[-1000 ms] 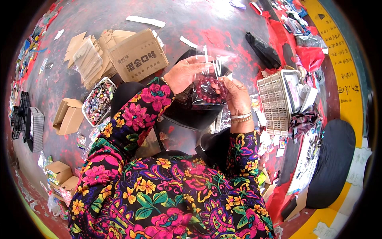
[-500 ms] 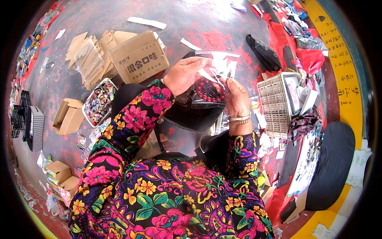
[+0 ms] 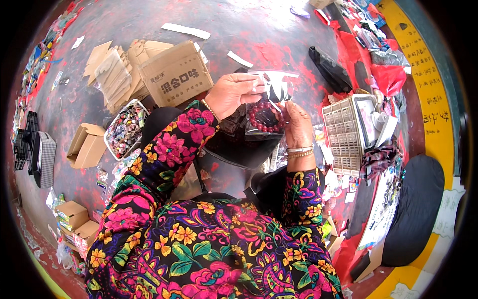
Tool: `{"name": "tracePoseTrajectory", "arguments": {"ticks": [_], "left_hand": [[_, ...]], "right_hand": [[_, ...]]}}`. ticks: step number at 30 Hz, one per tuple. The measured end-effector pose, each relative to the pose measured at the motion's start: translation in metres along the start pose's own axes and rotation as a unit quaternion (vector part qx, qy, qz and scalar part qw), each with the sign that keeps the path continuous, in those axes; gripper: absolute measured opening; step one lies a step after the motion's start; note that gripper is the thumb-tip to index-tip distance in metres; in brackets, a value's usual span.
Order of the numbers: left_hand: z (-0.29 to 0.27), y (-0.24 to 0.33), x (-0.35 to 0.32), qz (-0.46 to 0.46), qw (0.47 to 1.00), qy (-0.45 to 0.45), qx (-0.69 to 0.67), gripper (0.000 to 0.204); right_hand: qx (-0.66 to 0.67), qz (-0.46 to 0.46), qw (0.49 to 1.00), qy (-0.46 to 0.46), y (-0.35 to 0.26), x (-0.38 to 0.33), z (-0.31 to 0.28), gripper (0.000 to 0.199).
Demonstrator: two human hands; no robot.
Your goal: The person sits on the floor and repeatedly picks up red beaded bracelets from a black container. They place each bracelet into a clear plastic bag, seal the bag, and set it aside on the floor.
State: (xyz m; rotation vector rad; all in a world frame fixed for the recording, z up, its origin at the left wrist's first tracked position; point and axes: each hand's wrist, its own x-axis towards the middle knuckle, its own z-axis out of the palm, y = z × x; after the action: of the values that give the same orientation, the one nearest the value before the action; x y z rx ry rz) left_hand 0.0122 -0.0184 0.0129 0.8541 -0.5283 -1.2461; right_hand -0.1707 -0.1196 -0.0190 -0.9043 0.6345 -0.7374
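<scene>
Between my hands hangs a clear plastic zip bag (image 3: 275, 85) with a dark red bead bracelet (image 3: 261, 126) showing in its lower part. My left hand (image 3: 233, 93) pinches the bag's upper left side, thumb and fingers closed on it. My right hand (image 3: 298, 124) grips the bag's right edge between thumb and fingers, beside the beads. Just below the bag is a black container (image 3: 241, 153) in front of me, with dark plastic-wrapped items at its far left, partly covered by the bag and my left hand.
Flattened cardboard (image 3: 174, 74) lies at the far left. Nearer stand a white basket of small mixed goods (image 3: 123, 130) and an open carton (image 3: 87, 146). On the right are a cream plastic crate (image 3: 343, 134), a black bag (image 3: 329, 69) and a long black cushion (image 3: 416, 209).
The bag now hangs straighter and flatter, with the bracelet settled in its lower part. My left fingers have shifted slightly on the bag's upper edge, and my right hand has dropped a little.
</scene>
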Motion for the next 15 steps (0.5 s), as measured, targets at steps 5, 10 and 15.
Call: {"name": "tracePoseTrajectory", "arguments": {"ticks": [5,10,15], "left_hand": [[-0.001,-0.002,0.001,0.021,0.998,-0.035,-0.057,0.029],[0.0,-0.008,0.004,0.011,0.998,-0.043,-0.048,0.028],[-0.003,-0.017,0.004,-0.003,1.0,-0.019,0.019,0.027]], "right_hand": [[-0.005,0.024,1.0,-0.001,0.002,0.004,-0.003,0.016],[-0.163,-0.118,0.975,0.09,0.008,0.01,-0.011,0.017],[-0.535,-0.507,0.669,0.092,-0.022,-0.016,0.037,0.015]]}}
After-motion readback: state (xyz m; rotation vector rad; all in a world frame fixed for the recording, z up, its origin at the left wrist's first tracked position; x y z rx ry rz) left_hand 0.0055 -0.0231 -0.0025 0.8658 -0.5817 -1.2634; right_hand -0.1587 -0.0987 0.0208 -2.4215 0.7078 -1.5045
